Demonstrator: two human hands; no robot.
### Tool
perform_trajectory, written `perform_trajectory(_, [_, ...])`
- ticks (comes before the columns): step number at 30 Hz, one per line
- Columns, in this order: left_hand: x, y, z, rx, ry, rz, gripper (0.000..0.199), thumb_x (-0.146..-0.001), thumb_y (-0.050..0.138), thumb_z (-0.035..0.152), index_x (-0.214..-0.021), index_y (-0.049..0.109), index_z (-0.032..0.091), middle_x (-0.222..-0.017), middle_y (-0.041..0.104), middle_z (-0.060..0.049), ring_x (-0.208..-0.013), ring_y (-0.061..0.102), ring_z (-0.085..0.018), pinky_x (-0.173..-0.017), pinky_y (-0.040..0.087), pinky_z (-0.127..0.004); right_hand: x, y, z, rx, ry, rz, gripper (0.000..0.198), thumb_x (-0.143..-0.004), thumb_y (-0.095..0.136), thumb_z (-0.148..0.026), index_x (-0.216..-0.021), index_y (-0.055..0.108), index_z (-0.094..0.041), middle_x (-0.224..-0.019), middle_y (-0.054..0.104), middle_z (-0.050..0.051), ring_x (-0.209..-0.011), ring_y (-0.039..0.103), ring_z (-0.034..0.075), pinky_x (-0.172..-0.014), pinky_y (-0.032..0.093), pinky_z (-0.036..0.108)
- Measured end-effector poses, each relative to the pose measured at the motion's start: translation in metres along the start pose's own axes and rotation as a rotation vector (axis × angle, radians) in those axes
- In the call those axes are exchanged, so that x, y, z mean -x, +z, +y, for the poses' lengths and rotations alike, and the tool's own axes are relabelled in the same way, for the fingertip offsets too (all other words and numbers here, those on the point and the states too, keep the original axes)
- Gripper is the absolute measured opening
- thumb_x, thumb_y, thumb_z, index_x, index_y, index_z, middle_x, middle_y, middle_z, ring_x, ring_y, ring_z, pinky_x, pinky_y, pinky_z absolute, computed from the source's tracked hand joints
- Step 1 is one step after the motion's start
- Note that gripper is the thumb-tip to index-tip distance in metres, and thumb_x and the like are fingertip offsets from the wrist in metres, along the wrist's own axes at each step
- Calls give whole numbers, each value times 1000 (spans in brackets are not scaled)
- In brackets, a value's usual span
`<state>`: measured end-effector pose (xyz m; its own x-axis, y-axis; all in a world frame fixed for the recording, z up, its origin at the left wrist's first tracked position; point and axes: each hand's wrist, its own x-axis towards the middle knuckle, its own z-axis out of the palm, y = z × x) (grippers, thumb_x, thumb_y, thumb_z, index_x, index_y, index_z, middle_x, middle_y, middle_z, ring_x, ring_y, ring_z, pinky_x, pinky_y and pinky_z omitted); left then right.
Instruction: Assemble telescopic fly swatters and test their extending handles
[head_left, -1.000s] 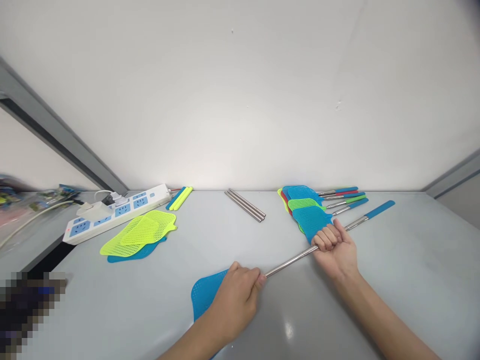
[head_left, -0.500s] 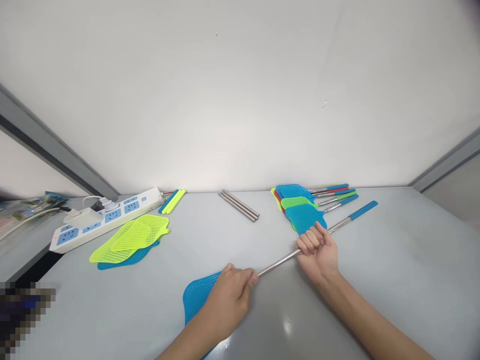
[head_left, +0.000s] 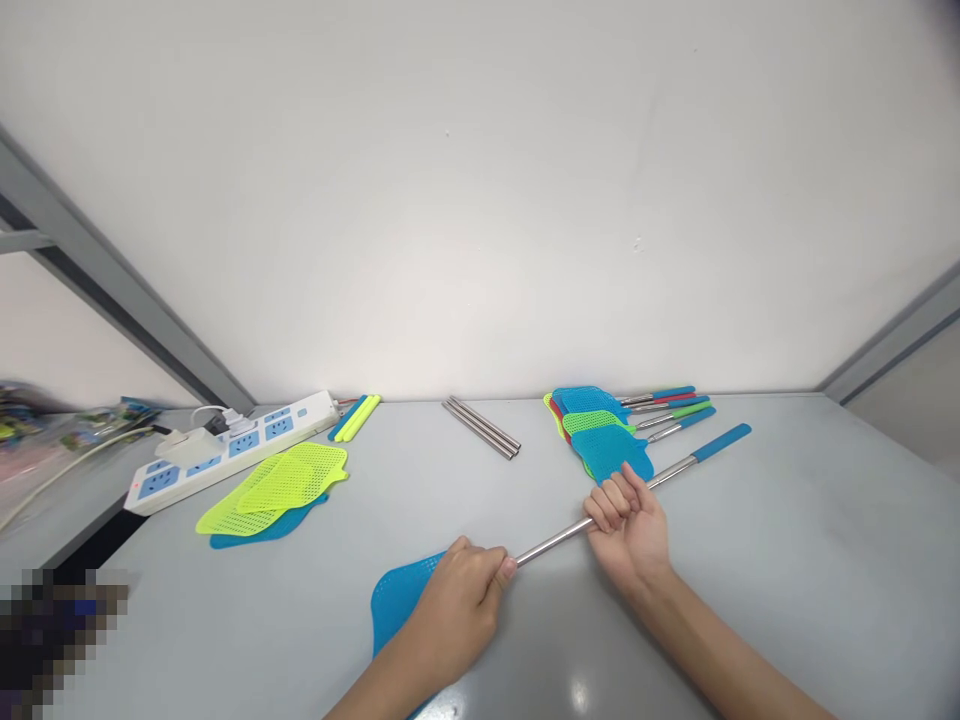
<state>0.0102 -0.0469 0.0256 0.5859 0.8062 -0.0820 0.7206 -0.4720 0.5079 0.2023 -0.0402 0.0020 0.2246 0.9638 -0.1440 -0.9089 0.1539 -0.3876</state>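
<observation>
Both my hands hold one blue fly swatter with a metal rod and a blue grip (head_left: 721, 443). My left hand (head_left: 469, 605) is closed round the rod's lower end, beside the blue mesh head (head_left: 401, 598), which it partly covers. Farther up, my right hand (head_left: 628, 525) has its fingers wrapped round the metal rod (head_left: 553, 541), palm turned up. The grip end points up and to the right, past my right hand. Just behind that hand lies a pile of swatters with metal rods, the top one with a blue head (head_left: 611, 452).
Yellow-green mesh heads (head_left: 274, 490) lie over a blue one (head_left: 281, 528) on the left. Behind them is a white power strip (head_left: 225, 450) with plugs in it. Yellow and blue grips (head_left: 358, 418) and loose metal rods (head_left: 481, 427) lie near the back wall.
The view has tilted up slightly, so the table things sit a little lower and the left-hand ones farther right. Both hands keep their hold on the swatter, with hardly any movement.
</observation>
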Motion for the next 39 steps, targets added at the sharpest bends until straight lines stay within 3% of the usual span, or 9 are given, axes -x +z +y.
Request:
perform_trajectory(11, [-2, -5, 9, -11, 44, 36, 36, -88, 20, 30, -57, 35, 19, -55, 45, 2, -58, 42, -13, -64, 35, -28, -3, 16, -17, -19, 70, -70, 39, -78, 48, -25, -51, 20, -19, -44, 17, -8, -36, 21, 6, -36, 27, 20])
perform_trajectory(18, [-6, -9, 5, -73, 93, 86, 37, -88, 20, 32, -59, 39, 19, -55, 45, 2, -57, 43, -13, -65, 33, -28, -14, 13, -26, 21, 151, -120, 30, -78, 47, -25, -54, 30, -18, -52, 29, -5, -46, 35, 7, -46, 37, 22])
perform_trajectory(24, [-9, -11, -2, -136, 109, 131, 38, -88, 20, 32, -61, 43, 18, -56, 47, 1, -57, 44, -13, -65, 32, -29, -23, 9, -31, 14, 110, -79, 3, -77, 45, -19, -75, 46, -17, -60, 36, -3, -53, 41, 8, -51, 39, 23])
perform_trajectory(39, [-11, -7, -10, -149, 147, 57, 36, -88, 21, 35, -64, 43, 18, -60, 50, 1, -61, 46, -13, -65, 33, -28, -29, -2, -40, 11, 57, -95, 5, -78, 42, -14, -76, 46, -17, -55, 30, -5, -50, 38, 8, -52, 38, 24])
